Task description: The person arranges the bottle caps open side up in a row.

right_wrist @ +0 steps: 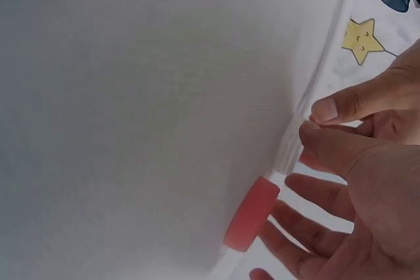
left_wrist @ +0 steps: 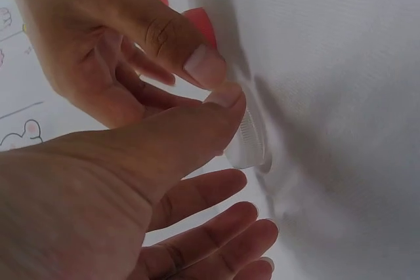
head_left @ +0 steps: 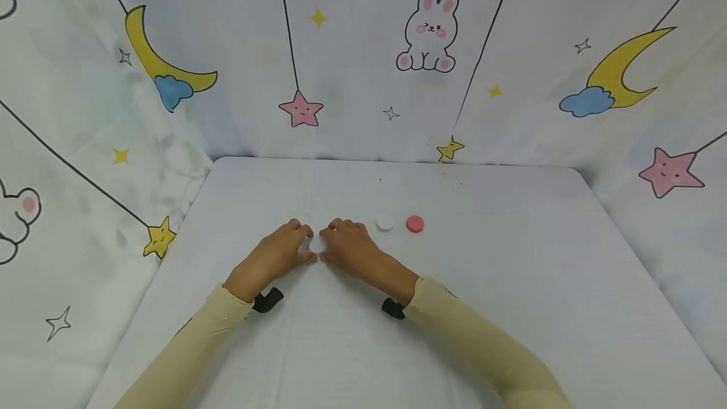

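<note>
A white disc-like cap (head_left: 317, 244) lies on the table between my two hands; its ridged side shows as a pale ridged cap (left_wrist: 249, 139) in the left wrist view. My left hand (head_left: 277, 252) is on its left, thumb and fingers spread around it. From the other side my right hand (head_left: 353, 246) comes in, its thumb tip close to the left thumb. Neither hand plainly pinches the cap. To the right of the right hand lie a second white cap (head_left: 385, 223) and a red cap (head_left: 415, 224). A red cap (right_wrist: 252, 214) shows near the right fingers.
The white table (head_left: 500, 283) has rounded back corners. Behind it hangs a patterned cloth (head_left: 352, 49) with stars, moons and a rabbit. Black wrist pieces (head_left: 269, 300) stick out beside the sleeves. Tiny dark specks lie near the back edge.
</note>
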### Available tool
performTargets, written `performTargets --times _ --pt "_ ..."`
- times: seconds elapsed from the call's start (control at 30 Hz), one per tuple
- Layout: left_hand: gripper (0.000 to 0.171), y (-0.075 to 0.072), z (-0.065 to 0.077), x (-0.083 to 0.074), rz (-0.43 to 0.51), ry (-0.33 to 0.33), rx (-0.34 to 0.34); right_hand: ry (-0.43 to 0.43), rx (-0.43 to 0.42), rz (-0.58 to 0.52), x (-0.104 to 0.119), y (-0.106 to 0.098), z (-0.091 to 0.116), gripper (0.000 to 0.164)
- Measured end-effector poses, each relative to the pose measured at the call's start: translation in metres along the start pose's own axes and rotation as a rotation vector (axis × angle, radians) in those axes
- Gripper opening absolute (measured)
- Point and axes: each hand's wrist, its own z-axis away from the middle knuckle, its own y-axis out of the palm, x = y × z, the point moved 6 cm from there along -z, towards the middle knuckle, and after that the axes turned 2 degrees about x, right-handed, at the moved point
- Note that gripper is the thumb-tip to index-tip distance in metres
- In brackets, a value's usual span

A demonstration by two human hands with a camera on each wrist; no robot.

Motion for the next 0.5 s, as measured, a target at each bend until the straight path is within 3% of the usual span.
performTargets --times 0.27,0.5 --pt "0.036 0.0009 -0.0003 0.0000 0.008 0.035 -0.057 0.008 -0.004 0.018 0.0028 0.0023 -0.0045 0.047" --pt "0.034 0.0026 -0.0018 0.0012 0.011 0.032 -0.064 0.002 0.001 0.026 0.0033 0.0044 -0.0071 0.046"
